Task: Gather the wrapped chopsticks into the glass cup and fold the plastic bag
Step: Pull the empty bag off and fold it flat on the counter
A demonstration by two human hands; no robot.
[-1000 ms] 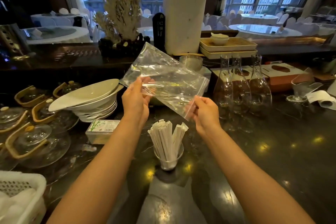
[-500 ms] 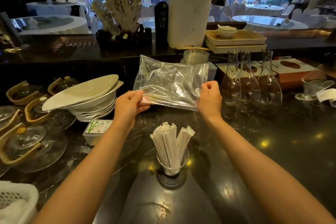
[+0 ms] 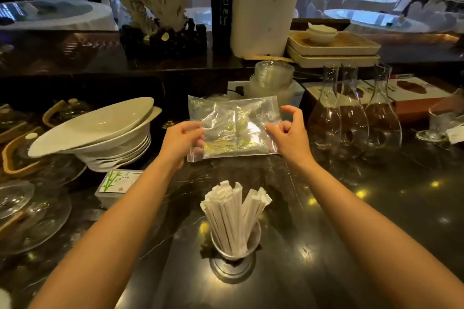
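A clear plastic bag (image 3: 234,126) lies flattened on the dark counter, past the glass cup. My left hand (image 3: 182,142) pinches the bag's near left corner. My right hand (image 3: 288,130) rests on the bag's right edge, thumb and fingers curled, its index finger raised off the plastic. Closer to me stands the glass cup (image 3: 233,253), filled with several paper-wrapped chopsticks (image 3: 234,213) that fan out of its top. Neither hand touches the cup.
A stack of white dishes (image 3: 100,135) sits to the left, with a bamboo-printed box (image 3: 116,182) in front of it. Three glass carafes (image 3: 354,120) stand to the right. Glass lids (image 3: 30,211) crowd the far left; stacked glass bowls (image 3: 273,74) sit behind the bag.
The bag, held up in the air a second ago, has come down flat onto the counter. Both hands moved lower with it, and the right hand's grip has loosened.
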